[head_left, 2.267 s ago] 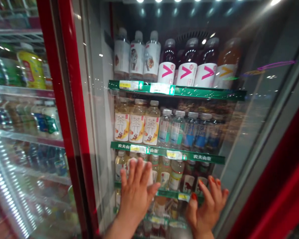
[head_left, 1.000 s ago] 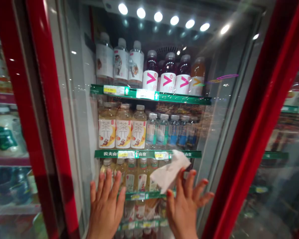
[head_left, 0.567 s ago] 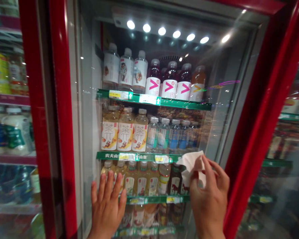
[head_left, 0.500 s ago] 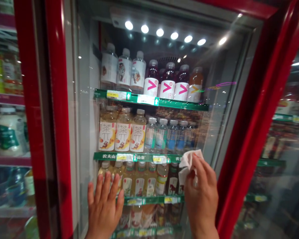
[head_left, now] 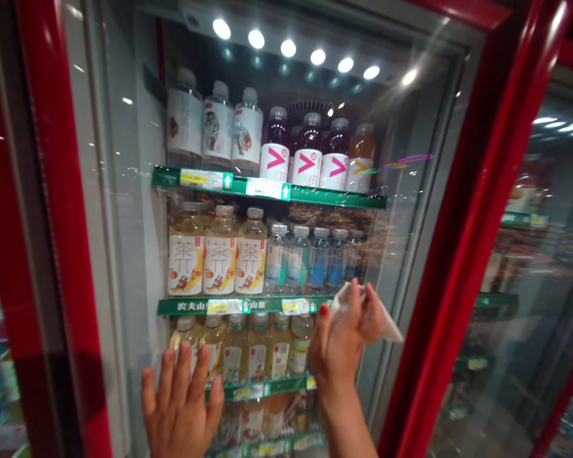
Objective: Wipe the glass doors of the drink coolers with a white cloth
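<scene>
Wiping of the glass door (head_left: pixel 296 213) appears underway, finished and remaining areas indistinguishable: right hand (head_left: pixel 341 346), lower centre-right, grips white wipe (head_left: pixel 388 323); left hand (head_left: pixel 181 401), lower left, spread wide.

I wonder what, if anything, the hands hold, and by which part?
The right hand holds a white tissue, apparently near its middle; the left hand holds nothing visible.

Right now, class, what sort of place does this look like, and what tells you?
Probably a shop: rows of bottles behind a glass front, with price tags on green shelf edges.
</scene>
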Tool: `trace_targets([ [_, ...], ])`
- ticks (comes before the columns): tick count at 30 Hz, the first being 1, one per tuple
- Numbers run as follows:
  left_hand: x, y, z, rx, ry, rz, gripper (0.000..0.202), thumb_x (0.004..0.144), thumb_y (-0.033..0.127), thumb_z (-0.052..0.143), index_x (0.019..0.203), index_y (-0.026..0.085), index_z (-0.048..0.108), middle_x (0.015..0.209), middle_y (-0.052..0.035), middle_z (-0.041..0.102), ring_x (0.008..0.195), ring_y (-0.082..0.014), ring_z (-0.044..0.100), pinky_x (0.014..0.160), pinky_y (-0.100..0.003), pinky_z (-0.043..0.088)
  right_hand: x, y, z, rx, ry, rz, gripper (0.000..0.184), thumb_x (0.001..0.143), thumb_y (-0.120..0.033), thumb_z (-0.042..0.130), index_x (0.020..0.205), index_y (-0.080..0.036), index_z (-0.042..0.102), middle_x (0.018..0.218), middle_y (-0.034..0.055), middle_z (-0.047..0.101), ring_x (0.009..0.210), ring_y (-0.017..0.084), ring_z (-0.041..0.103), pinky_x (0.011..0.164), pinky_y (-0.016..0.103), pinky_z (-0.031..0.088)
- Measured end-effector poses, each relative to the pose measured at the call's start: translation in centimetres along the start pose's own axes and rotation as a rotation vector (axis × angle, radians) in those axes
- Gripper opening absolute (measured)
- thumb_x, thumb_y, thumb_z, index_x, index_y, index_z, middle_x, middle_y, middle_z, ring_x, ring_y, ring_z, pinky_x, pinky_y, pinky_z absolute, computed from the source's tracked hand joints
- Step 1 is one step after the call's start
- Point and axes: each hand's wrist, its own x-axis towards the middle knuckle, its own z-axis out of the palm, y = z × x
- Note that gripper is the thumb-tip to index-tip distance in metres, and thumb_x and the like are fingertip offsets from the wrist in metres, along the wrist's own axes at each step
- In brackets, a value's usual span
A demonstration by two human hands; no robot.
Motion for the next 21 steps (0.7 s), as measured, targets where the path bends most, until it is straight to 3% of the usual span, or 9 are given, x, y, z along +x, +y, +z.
trace_targets([
  [2,0.4,0.2,-0.1,-0.034,0.024,0.007,0.078,0.105,0.027,0.06,0.176,0.028,0.026,0.184,-0.0025,0.02,0.173,-0.0218,0.014,0.143,-0.048,0.007,-3.6,-1.1,0.0,-0.09,-0.172,-0.185,0.081,0.113,-0.05,0.04,0.177,-0.008,0.012,0.179,0.0312,0.016,0.17,0.046,0.008,0.128,0.079,0.026],
  [5,0.8,0.5,-0.3,-0.044,0.042,0.024,0.074,0.108,0.029,0.058,0.175,0.026,0.027,0.184,-0.0024,0.02,0.173,-0.0216,0.013,0.143,-0.047,0.006,-8.5,1.4,-1.6,-0.157,-0.314,-0.361,0.088,0.113,-0.062,0.026,0.176,-0.005,0.002,0.182,0.0303,-0.005,0.17,0.048,-0.009,0.127,0.087,0.017],
  [7,0.9,0.4,-0.2,-0.04,0.032,0.026,0.075,0.108,0.029,0.059,0.175,0.025,0.026,0.185,-0.0027,0.019,0.174,-0.0223,0.013,0.143,-0.047,0.006,-8.9,4.6,-2.7,-0.192,-0.299,-0.26,0.084,0.113,-0.062,0.021,0.178,-0.012,0.0,0.182,0.0261,-0.009,0.17,0.048,-0.013,0.124,0.092,0.011],
  [9,0.7,0.3,0.0,-0.04,0.03,0.03,0.076,0.107,0.029,0.06,0.175,0.024,0.026,0.185,-0.0035,0.018,0.174,-0.0233,0.013,0.143,-0.048,0.006,-6.9,6.5,-2.8,-0.206,-0.261,-0.067,0.078,0.114,-0.058,0.017,0.178,-0.018,-0.004,0.183,0.0229,-0.01,0.169,0.049,-0.013,0.122,0.094,0.011],
  [12,0.4,0.1,0.2,-0.027,0.041,0.045,0.078,0.106,0.029,0.063,0.175,0.022,0.028,0.185,-0.005,0.019,0.174,-0.0243,0.013,0.143,-0.048,0.006,-3.4,3.4,-1.3,-0.185,-0.222,-0.014,0.079,0.113,-0.061,0.013,0.178,-0.018,-0.003,0.184,0.0223,-0.002,0.17,0.049,-0.01,0.123,0.093,0.013],
  [15,0.3,0.2,0.2,-0.044,0.032,0.014,0.074,0.108,0.03,0.058,0.175,0.024,0.028,0.185,-0.0033,0.019,0.173,-0.0231,0.014,0.143,-0.048,0.006,-4.5,-2.5,0.0,-0.099,-0.267,-0.36,0.077,0.112,-0.067,0.022,0.177,-0.025,0.022,0.184,0.0093,0.02,0.172,0.043,0.004,0.134,0.081,0.007],
  [17,0.3,0.3,0.1,-0.057,0.028,0.005,0.072,0.11,0.031,0.055,0.175,0.026,0.027,0.185,-0.0016,0.019,0.173,-0.022,0.013,0.143,-0.048,0.006,-7.3,-3.5,-0.4,-0.047,-0.306,-0.579,0.074,0.11,-0.073,0.028,0.173,-0.034,0.037,0.183,-0.0026,0.026,0.172,0.038,0.013,0.14,0.07,0.002],
  [19,0.4,0.4,0.1,-0.057,0.03,0.009,0.073,0.109,0.03,0.057,0.175,0.026,0.027,0.185,-0.0009,0.018,0.173,-0.0216,0.013,0.143,-0.047,0.005,-9.6,-0.7,-1.6,-0.074,-0.319,-0.607,0.076,0.11,-0.071,0.034,0.175,-0.032,0.031,0.185,-0.0012,0.017,0.173,0.039,0.008,0.14,0.068,-0.003],
  [21,0.3,0.4,0.2,-0.052,0.029,0.005,0.074,0.108,0.03,0.058,0.175,0.026,0.027,0.185,-0.0008,0.019,0.173,-0.0218,0.013,0.143,-0.047,0.005,-9.9,4.1,-2.8,-0.161,-0.303,-0.398,0.078,0.114,-0.058,0.034,0.179,-0.023,0.01,0.185,0.0123,0.001,0.172,0.043,-0.005,0.134,0.078,-0.001],
])
